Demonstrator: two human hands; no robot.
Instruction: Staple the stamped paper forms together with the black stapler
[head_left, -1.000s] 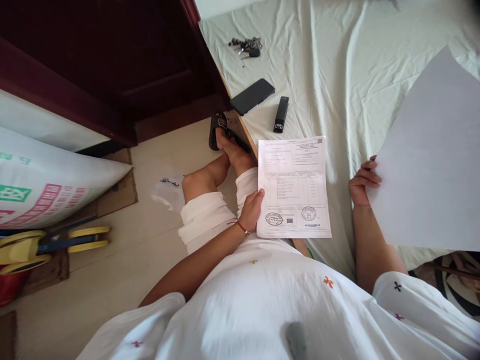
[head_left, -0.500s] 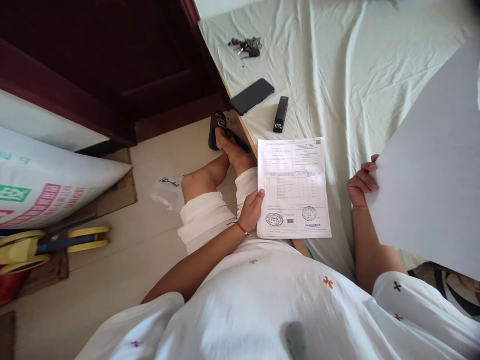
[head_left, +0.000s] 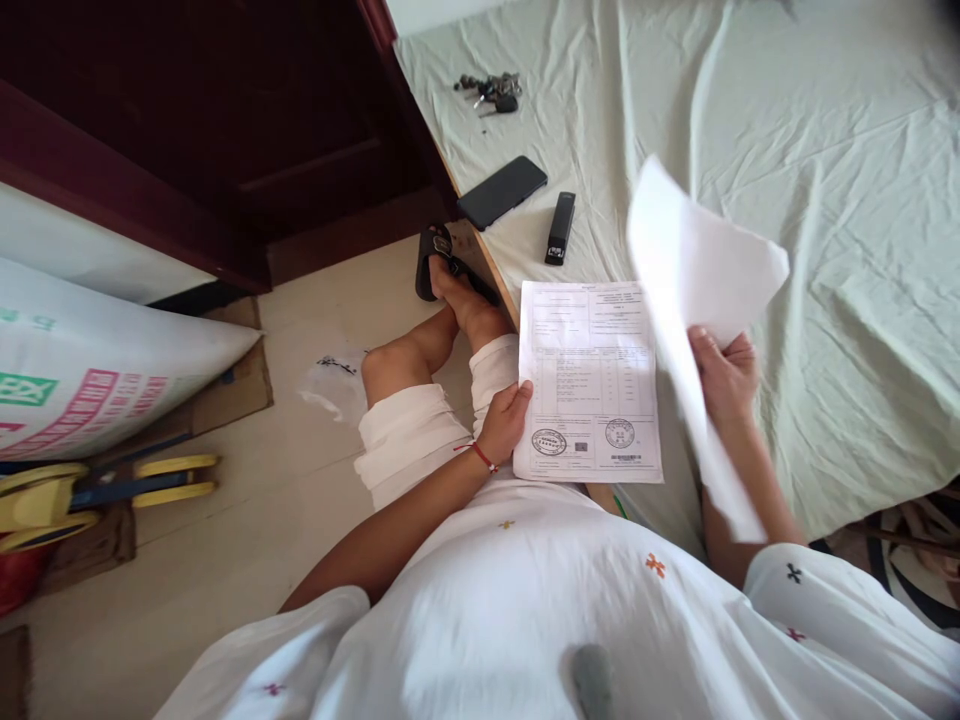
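Note:
My left hand (head_left: 504,421) holds the left edge of a printed form (head_left: 589,380) with two round stamps near its bottom. The form lies on the pale green bed sheet (head_left: 825,200) in front of me. My right hand (head_left: 724,373) grips a blank white sheet of paper (head_left: 694,300), which stands on edge and bends just to the right of the form. A red string bracelet is on my left wrist.
A black stapler (head_left: 561,228), a black phone (head_left: 502,192) and a bunch of keys (head_left: 487,90) lie on the sheet beyond the form. Dark wooden furniture (head_left: 225,120) stands left, a printed sack (head_left: 97,370) and a yellow tool (head_left: 90,485) on the floor.
My right hand has swung the blank sheet in from the far right towards the form, turning it on edge. My left hand and the form have stayed put.

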